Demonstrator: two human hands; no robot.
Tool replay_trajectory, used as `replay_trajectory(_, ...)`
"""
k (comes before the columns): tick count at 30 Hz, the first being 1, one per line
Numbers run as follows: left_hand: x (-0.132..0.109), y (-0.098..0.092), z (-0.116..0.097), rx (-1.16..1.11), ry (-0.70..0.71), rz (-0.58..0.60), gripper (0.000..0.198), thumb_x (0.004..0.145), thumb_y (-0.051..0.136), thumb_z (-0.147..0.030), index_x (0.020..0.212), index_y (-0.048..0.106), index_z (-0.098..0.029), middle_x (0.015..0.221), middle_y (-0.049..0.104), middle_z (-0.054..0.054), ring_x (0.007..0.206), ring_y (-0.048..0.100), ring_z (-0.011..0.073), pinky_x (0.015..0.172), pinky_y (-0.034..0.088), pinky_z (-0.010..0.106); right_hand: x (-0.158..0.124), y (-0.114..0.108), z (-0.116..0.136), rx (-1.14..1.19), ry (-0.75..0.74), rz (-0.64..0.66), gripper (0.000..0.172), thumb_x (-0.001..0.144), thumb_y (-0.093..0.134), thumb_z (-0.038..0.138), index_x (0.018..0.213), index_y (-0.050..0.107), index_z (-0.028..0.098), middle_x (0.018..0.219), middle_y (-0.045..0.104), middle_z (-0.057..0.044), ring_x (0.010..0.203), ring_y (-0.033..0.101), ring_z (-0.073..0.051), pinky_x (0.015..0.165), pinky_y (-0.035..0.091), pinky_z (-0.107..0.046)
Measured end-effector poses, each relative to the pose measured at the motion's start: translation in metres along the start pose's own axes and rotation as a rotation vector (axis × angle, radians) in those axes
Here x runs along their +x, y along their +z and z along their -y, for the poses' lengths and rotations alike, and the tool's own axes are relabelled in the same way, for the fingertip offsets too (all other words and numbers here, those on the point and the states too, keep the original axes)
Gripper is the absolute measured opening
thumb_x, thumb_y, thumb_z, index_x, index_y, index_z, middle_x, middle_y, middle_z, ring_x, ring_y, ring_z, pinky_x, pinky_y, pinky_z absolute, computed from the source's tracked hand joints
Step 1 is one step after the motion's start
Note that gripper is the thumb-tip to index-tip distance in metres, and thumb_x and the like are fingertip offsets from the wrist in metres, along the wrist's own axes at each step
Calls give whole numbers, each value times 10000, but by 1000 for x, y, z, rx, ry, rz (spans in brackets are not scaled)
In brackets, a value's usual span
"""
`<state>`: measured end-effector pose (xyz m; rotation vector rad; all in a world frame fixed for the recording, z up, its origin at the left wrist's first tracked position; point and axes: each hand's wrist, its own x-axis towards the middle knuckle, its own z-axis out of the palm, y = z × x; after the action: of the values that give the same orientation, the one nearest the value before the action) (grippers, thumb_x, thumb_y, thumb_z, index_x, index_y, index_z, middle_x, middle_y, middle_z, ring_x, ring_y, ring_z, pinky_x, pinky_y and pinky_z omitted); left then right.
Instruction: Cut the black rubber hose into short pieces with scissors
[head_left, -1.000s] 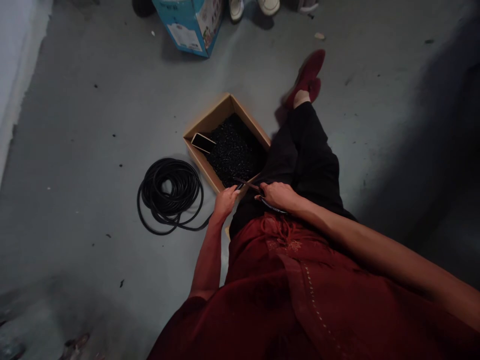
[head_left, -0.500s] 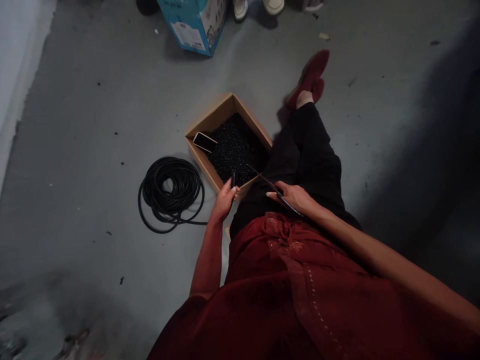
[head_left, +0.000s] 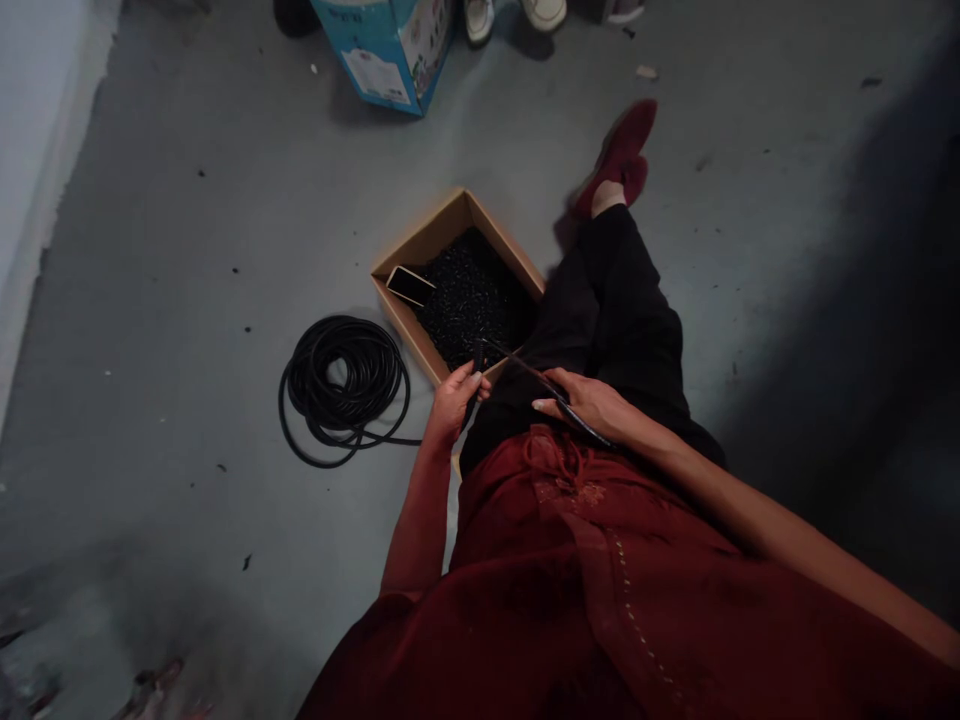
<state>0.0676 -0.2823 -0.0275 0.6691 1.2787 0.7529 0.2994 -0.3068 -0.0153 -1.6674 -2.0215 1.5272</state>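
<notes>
My left hand (head_left: 454,398) is closed round the end of a black hose (head_left: 478,354), which sticks up past my fingers above the near edge of a cardboard box (head_left: 411,322). From that hand the hose runs left to a loose coil (head_left: 343,388) on the floor. My right hand (head_left: 589,403) grips a long, thin dark tool (head_left: 525,366) lying across my palm; whether it is a knife or scissors is unclear. Its tip points at the hose end, very close to it. Many small black pieces (head_left: 469,290) fill the box.
A flat black rectangle with a pale border (head_left: 409,286) lies in the box's left corner. My crossed legs (head_left: 622,290) press near the box's right side. Farther off stand a blue carton (head_left: 375,60) and another person's shoes (head_left: 544,12). Dark scraps dot the grey floor (head_left: 225,400).
My left hand has shifted slightly right with the hose end, bringing it closer to the tool's tip. The tool has tilted a little; my right hand has hardly moved.
</notes>
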Motion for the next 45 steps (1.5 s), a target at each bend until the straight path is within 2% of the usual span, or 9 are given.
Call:
replay_trajectory(7, -4, -1, -3, 266, 22, 23, 442, 804, 594, -302, 1210, 604, -129, 760, 623, 4, 644, 505, 66, 687, 408, 215, -1, -2, 8, -70, 1, 49, 514, 864, 430, 594, 1183, 512, 199, 1137, 618, -124, 984, 603, -263, 785, 440, -336)
replay_trajectory(16, -3, -4, -2, 451, 61, 64, 478, 843, 550, -315, 1294, 546, -157, 807, 642, 6, 678, 526, 74, 756, 446, 229, 1, -4, 10, -113, 3, 49, 550, 865, 428, 609, 1226, 487, 199, 1157, 604, -131, 1010, 592, -270, 813, 433, -340)
replay_trajectory(25, -3, -7, -11, 770, 145, 96, 421, 870, 519, -301, 1260, 580, -152, 1042, 681, 72, 752, 600, 126, 826, 486, 278, 0, -6, 16, -163, 28, 54, 571, 855, 432, 626, 1229, 480, 198, 1137, 588, -141, 998, 589, -278, 802, 434, -342)
replay_trajectory(33, -4, -8, -7, 834, 217, 104, 399, 878, 509, -340, 1223, 607, -166, 1039, 677, 74, 751, 606, 136, 820, 493, 292, 4, -2, 18, -121, 3, 46, 609, 830, 468, 628, 1255, 465, 192, 1139, 569, -147, 1014, 569, -291, 806, 440, -367)
replay_trajectory(42, -7, -6, -11, 787, 189, 134, 413, 871, 514, -310, 1241, 591, -143, 882, 682, 52, 714, 595, 128, 794, 492, 278, 5, -2, 15, -10, -32, 82, 647, 808, 495, 636, 1279, 443, 194, 1169, 557, -146, 1028, 560, -284, 844, 432, -378)
replay_trajectory(45, -7, -7, -12, 779, 185, 131, 416, 870, 517, -317, 1241, 591, -145, 906, 685, 54, 716, 597, 129, 797, 491, 279, 5, -4, 17, -12, -41, 82, 647, 813, 491, 636, 1286, 438, 197, 1151, 564, -145, 1019, 562, -285, 838, 429, -378)
